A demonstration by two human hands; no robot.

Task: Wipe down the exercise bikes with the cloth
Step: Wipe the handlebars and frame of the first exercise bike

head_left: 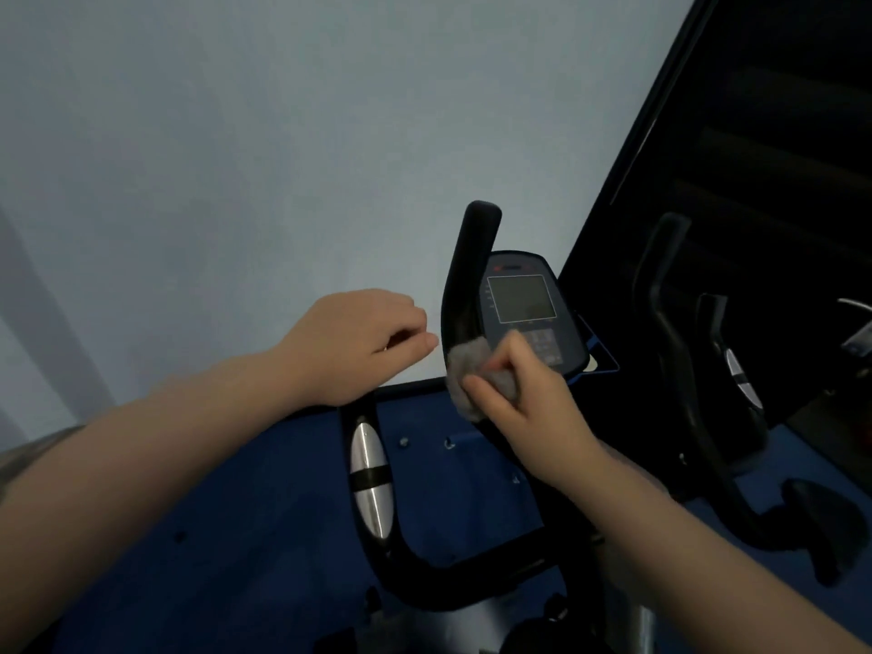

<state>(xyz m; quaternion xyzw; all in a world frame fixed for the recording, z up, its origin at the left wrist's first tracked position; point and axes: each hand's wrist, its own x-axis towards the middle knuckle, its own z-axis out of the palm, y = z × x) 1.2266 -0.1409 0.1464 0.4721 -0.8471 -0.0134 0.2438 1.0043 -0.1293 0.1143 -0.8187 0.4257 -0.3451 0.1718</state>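
Chrome sensor [369, 479] gleams on the bike's near handlebar [377, 526] below our left hand [358, 344], which hovers with fingers loosely curled, holding nothing. Our right hand [524, 398] pinches the grey cloth [472, 375] against the upright handlebar [465, 276] beside the console [524, 304].

A single wide-angle view looks out from the person's head, facing forward and down over both forearms. It sits close above the exercise bike [476, 464], whose console [528, 309] and upright handlebar [467, 276] lie near the middle of the picture. The left hand [358, 346] and right hand [524, 408] reach in from the lower edge. The pale wall [283, 134] fills the upper part, bent by the lens.
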